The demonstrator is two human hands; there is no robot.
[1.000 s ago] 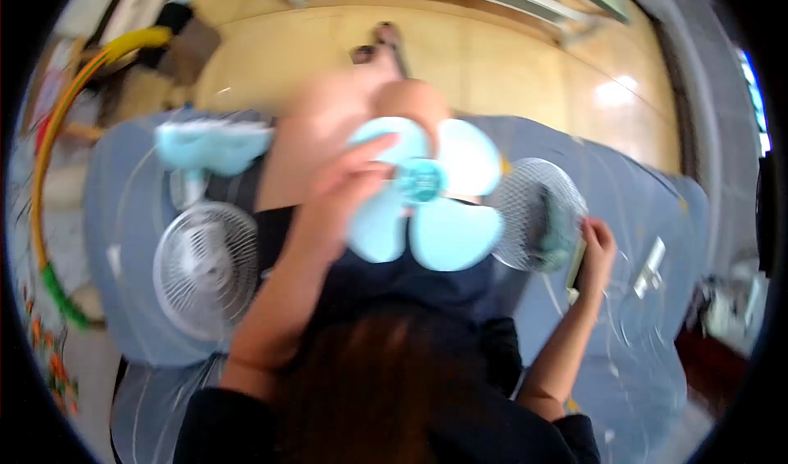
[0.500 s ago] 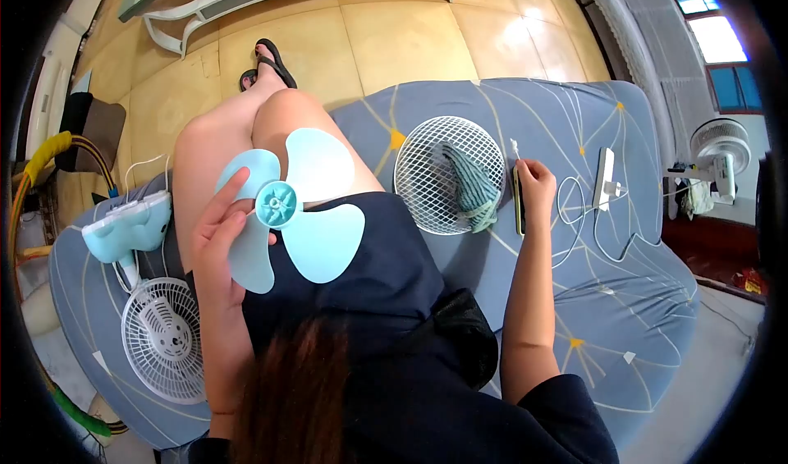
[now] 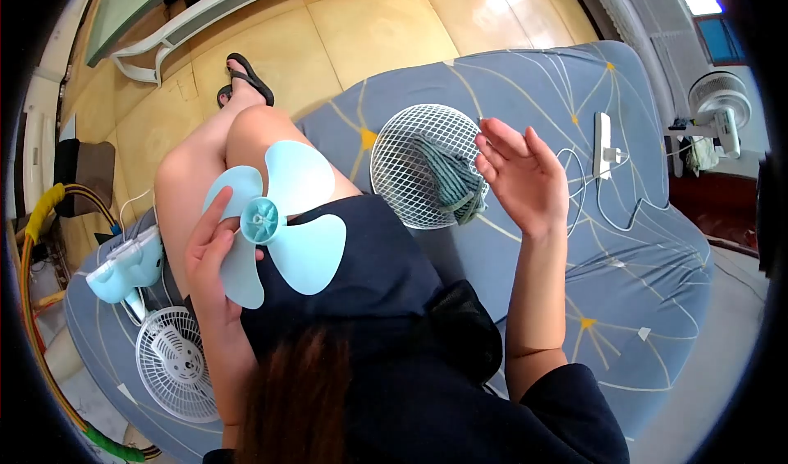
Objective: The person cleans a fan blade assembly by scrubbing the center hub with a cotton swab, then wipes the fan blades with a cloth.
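Note:
My left hand [image 3: 212, 255] grips a light blue fan blade [image 3: 309, 255] by one of its blades, above my lap. The ribbed inside of its hub faces up. My right hand [image 3: 529, 177] is raised with the palm turned up and the fingers stretched out, holding nothing. Its fingertips overlap the right edge of a round white fan grille [image 3: 396, 156] in the view; whether they touch it I cannot tell. A crumpled green striped cloth [image 3: 447, 175] lies in the grille.
To my left on the blue patterned sofa cover [image 3: 525, 78] lie a light blue fan body [image 3: 127, 269] and a white rear grille [image 3: 176, 364]. At right are a white power strip [image 3: 603, 140] with a cable and, farther off, another white fan [image 3: 722, 107].
My right hand has left the dark, phone-like object and small white item beside the grille, lifting and opening. Both are now out of sight. My left hand still holds the fan blade.

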